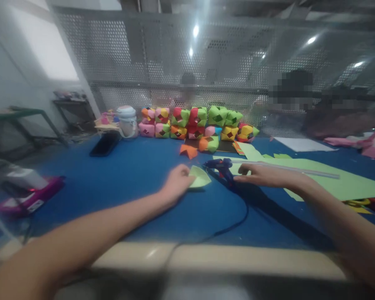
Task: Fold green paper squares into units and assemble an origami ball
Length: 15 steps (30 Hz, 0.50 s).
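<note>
My left hand [177,182] pinches a small pale green paper piece [200,176] above the blue table. Just right of it, a dark blue glue gun [223,166] points left, with a long clear glue stick [287,168] extending from its back. My right hand [254,174] is beside the gun's handle, fingers bent and apart, with nothing visible between them; any contact with the handle is unclear. An orange folded paper piece [188,151] lies beyond my left hand, near an orange and green paper ball [209,144].
Stacked colourful paper balls [195,123] line the back of the blue table [137,166]. A phone [105,143] and white jar [126,121] stand back left, a purple power strip [31,200] left. Green sheets [337,183] lie right. A dark cord [228,230] crosses the front edge.
</note>
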### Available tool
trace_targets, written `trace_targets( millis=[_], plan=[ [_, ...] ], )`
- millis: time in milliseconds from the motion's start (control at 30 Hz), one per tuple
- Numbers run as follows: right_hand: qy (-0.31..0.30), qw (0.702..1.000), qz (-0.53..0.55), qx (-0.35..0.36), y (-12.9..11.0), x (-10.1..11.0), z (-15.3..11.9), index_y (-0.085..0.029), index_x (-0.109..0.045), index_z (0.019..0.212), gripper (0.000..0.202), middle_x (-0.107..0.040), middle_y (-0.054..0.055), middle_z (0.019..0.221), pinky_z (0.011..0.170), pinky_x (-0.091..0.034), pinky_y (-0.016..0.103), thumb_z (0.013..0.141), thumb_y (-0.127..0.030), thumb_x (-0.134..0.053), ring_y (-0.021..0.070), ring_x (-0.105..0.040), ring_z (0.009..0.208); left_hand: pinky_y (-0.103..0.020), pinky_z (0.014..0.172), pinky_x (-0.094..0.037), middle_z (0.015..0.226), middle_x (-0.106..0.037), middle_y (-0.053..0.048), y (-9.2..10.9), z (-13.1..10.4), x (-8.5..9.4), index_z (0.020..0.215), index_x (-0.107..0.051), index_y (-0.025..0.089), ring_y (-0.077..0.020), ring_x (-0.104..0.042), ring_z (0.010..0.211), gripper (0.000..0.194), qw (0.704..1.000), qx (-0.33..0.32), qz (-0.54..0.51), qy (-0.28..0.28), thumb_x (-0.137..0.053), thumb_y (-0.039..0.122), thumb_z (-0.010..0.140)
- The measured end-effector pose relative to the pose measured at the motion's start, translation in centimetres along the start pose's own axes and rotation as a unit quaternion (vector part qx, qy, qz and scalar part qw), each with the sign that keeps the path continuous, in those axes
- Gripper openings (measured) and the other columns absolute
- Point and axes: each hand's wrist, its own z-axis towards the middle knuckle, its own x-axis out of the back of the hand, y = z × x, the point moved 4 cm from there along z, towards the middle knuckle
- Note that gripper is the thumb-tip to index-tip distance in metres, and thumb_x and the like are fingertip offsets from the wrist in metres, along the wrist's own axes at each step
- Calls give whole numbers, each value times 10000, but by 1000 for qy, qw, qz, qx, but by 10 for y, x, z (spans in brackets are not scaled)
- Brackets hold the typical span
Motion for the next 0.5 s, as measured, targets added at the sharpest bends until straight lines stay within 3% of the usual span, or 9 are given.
trace_targets(
  millis=[100,267,367,500],
  plan=[
    [22,997,61,31,-7,-6,14,-192,-672,939,555,-698,84,945,712,-454,301,778,-683,-469,225,-618,817,-178,500,-363,578,-521,59,4,-6,-6,664,-492,159,-74,-479,521,146,999,24,-25,-25,-615,80,654],
    [19,980,197,16,-19,-25,31,-150,-671,932,574,-661,48,768,571,-395,276,743,-664,-501,169,-549,641,-209,445,-464,563,-486,66,13,-22,-20,670,-441,177,-78,-492,464,174,991,67,-53,-103,-541,42,715],
    [35,981,190,-8,-19,-36,39,-144,-644,734,524,-584,22,612,507,-337,268,656,-659,-588,140,-471,551,-201,421,-458,570,-464,69,15,-32,-27,695,-455,177,-77,-493,452,154,987,56,-46,-142,-554,59,708],
    [92,980,169,-48,-35,-34,46,-202,-470,523,487,-435,-23,483,449,-289,263,628,-650,-628,117,-398,483,-203,435,-447,590,-486,58,19,-44,-36,728,-471,182,-91,-515,481,102,979,44,-45,-193,-559,133,711]
  ],
)
